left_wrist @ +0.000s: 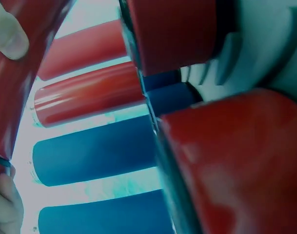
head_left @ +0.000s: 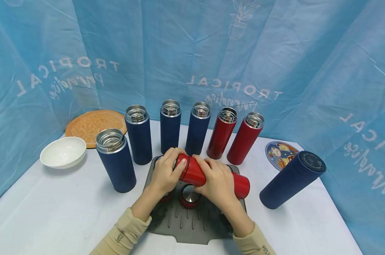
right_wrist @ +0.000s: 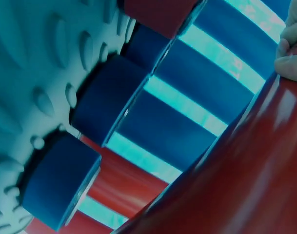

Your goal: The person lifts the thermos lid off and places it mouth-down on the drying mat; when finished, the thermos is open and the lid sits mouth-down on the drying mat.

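A red thermos bottle [head_left: 197,172] is held tilted, almost lying flat, over a grey ridged mat [head_left: 192,226]. My left hand [head_left: 167,171] grips its capped end at the left, where a dark seam separates cap from body. Around the body curls my right hand [head_left: 217,182], with the base jutting out beyond it. Below them on the mat sits a red cap [head_left: 187,203], its metal inside facing up. A second red cap [head_left: 166,198] is mostly covered by the left hand. Blue caps [right_wrist: 109,100] also stand on the mat in the right wrist view.
Lidless blue thermos bottles [head_left: 117,166] and two lidless red ones [head_left: 245,140] form an arc behind the mat. To the right stands a capped blue bottle [head_left: 291,180] beside a round patterned mat [head_left: 280,154]. A white bowl [head_left: 63,156] and an orange round board [head_left: 95,124] are at left.
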Demonstrator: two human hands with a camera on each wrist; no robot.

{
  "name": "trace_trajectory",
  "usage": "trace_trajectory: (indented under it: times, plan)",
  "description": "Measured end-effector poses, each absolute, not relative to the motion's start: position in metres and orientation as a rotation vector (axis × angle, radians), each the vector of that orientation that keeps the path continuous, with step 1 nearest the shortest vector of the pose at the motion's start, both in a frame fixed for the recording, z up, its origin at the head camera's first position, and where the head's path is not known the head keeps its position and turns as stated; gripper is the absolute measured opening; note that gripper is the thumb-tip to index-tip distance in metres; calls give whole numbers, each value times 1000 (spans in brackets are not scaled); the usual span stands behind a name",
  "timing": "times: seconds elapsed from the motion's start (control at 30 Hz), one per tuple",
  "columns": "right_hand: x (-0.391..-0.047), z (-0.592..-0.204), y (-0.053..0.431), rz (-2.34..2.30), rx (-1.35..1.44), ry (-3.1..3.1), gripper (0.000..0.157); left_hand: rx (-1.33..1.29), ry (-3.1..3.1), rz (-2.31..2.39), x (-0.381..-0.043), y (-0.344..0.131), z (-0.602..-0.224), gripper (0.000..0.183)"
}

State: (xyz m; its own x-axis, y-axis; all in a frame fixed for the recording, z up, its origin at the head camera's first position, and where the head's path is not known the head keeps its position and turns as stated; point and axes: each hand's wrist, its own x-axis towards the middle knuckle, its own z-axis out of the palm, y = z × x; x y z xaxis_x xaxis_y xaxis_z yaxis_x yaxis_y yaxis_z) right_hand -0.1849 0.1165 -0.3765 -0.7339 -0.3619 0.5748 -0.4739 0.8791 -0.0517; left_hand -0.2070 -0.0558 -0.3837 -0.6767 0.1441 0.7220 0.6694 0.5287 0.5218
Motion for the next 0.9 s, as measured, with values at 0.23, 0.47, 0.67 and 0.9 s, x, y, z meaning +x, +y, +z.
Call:
trace_trajectory:
  times: [0.23, 0.47, 0.67, 0.9]
  plan:
    - [-186, -379, 115, 181, 586, -2411, 89, -529, -2213, -1178, -205, -52, -380, 23]
    - [-193, -375, 126, 36, 640, -2304, 85, -581, -2462, -1426, -205, -56, -371, 39]
    - [-196, -368, 143, -27, 717, -2322, 88, -1046, -2502, -1554, -209, -75, -367, 92]
    - [-195, -363, 147, -22, 763, -2313, 88, -1118, -2415, -1448, -212, -86, -364, 58]
